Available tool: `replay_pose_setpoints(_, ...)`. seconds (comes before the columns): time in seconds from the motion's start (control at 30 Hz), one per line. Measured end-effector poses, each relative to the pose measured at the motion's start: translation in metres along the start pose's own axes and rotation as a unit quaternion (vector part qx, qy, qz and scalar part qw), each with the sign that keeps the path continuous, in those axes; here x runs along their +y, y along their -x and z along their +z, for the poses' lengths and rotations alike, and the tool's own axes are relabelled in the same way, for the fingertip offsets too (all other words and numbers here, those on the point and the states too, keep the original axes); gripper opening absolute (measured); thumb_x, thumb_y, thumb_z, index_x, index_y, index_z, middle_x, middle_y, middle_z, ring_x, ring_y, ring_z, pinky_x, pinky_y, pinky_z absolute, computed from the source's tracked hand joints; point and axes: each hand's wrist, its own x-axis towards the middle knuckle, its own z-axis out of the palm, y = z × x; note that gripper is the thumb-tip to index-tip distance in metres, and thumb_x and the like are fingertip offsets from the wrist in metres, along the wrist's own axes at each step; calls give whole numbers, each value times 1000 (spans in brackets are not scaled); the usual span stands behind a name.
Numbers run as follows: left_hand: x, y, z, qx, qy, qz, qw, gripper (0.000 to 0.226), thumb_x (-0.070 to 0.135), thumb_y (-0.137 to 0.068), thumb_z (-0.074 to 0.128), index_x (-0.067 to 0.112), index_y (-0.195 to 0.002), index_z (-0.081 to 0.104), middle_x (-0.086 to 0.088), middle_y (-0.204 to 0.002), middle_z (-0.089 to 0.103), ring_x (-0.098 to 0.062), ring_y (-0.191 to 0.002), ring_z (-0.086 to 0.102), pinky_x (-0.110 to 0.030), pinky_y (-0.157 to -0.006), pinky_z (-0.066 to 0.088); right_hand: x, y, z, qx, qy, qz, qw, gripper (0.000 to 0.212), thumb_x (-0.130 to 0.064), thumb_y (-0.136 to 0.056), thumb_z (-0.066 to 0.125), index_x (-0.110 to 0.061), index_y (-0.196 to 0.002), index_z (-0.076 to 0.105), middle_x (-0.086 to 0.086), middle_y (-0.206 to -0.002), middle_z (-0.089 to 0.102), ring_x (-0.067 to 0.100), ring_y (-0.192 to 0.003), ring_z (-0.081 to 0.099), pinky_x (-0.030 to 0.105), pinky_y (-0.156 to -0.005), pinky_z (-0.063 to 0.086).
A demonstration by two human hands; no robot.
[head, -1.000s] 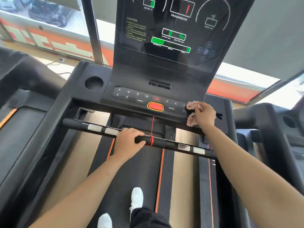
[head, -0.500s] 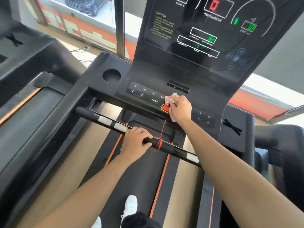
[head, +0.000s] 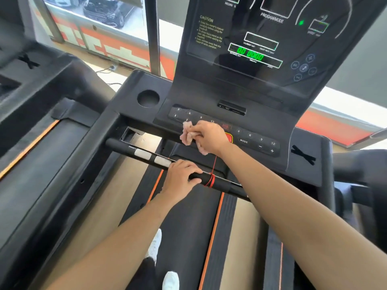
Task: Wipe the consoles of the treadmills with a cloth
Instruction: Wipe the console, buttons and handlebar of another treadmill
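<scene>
A black treadmill console (head: 257, 97) fills the upper middle, with a tilted display above and a row of numbered buttons below. My right hand (head: 207, 137) presses a crumpled pale pink cloth (head: 188, 133) onto the left part of the button row, partly hiding the red stop button (head: 229, 138). My left hand (head: 181, 176) grips the black handlebar (head: 129, 148) in front of the console, just left of a red cord (head: 211, 181) wound around the bar.
A round cup holder (head: 148, 98) sits at the console's left. Another treadmill (head: 41, 114) stands to the left and one more (head: 360, 170) to the right. Below me the belt (head: 188, 227) runs between orange stripes, with my white shoes on it. Windows lie beyond.
My right hand has swept the cloth leftwards along the button row, from the right end past the red button to the left keys. My left hand has stayed on the handlebar.
</scene>
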Motion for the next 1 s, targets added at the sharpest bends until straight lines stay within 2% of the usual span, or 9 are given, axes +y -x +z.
replay_pose_setpoints(0.1, -1, -2, 0, -6, -1, 3, 1000, 29, 29, -82, 82, 26, -110, 76, 8, -114, 70, -20, -112, 57, -38, -102, 37, 4, 21, 6, -38, 61, 22, 997, 33, -8, -91, 53, -29, -107, 72, -6, -93, 59, 23, -96, 62, 55, -117, 28)
replay_pose_setpoints(0.2, -1, -3, -2, -12, 4, 12, 1000, 29, 28, -82, 82, 25, -110, 77, 6, -113, 70, -22, -112, 57, -40, -102, 38, 10, 40, 11, -38, 70, 27, 996, 30, -3, -90, 51, -26, -95, 70, 1, -95, 67, 29, -92, 61, 45, -101, 39)
replay_pose_setpoints(0.3, -6, 1, -7, -29, 28, 31, 999, 30, 28, -81, 83, 23, -110, 78, 5, -116, 71, -22, -114, 59, -45, -105, 42, 4, 38, 2, -17, 27, 58, 998, 35, 0, -86, 52, -18, -105, 75, 4, -96, 68, 29, -95, 64, 41, -87, 49)
replay_pose_setpoints(0.43, -17, 16, -26, -14, 82, 35, 996, 26, 24, -85, 80, 21, -111, 78, 6, -117, 71, -14, -117, 57, -27, -107, 38, -18, 37, 12, -24, 20, 82, 996, 31, 0, -85, 56, -16, -104, 74, 4, -99, 67, 29, -99, 63, 51, -103, 42)
replay_pose_setpoints(0.5, -27, 27, -38, 10, 87, 22, 996, 22, 25, -85, 79, 21, -107, 79, 8, -111, 72, -13, -113, 59, -27, -103, 42, -29, 52, 23, -23, 17, 94, 995, 25, -4, -86, 60, -17, -102, 74, 3, -99, 66, 29, -101, 64, 53, -107, 39)
replay_pose_setpoints(0.67, -45, 48, -64, 43, 114, -14, 993, 19, 23, -82, 82, 24, -101, 79, 12, -105, 73, -11, -105, 61, -33, -96, 50, -54, 93, 33, 91, -101, 102, 985, 37, -30, -81, 48, -21, -99, 78, -4, -99, 73, 19, -94, 71, 40, -83, 56)
replay_pose_setpoints(0.77, -41, 62, -81, 52, 125, -37, 990, 22, 27, -83, 81, 26, -105, 77, 15, -108, 72, -6, -104, 61, -33, -99, 50, -74, 116, 32, 125, -161, 113, 972, 23, -11, -91, 61, -22, -102, 77, -3, -97, 72, 15, -89, 71, 28, -80, 57)
replay_pose_setpoints(0.87, -30, 81, -98, 42, 166, -45, 984, 35, 27, -86, 81, 27, -120, 72, 13, -118, 69, -7, -113, 62, -28, -101, 49, -98, 140, 29, 141, -229, 115, 956, 16, -10, -94, 69, -20, -104, 75, 2, -96, 72, 16, -80, 72, 12, -69, 52)
replay_pose_setpoints(1.0, -16, 121, -115, 29, 216, -55, 974, 51, 27, -86, 81, 43, -130, 59, 15, -130, 61, -1, -119, 58, -18, -99, 47, -126, 176, 32, 128, -344, 100, 925, 12, -7, -89, 76, -14, -99, 74, -6, -91, 76, 0, -77, 71, 10, -68, 51)
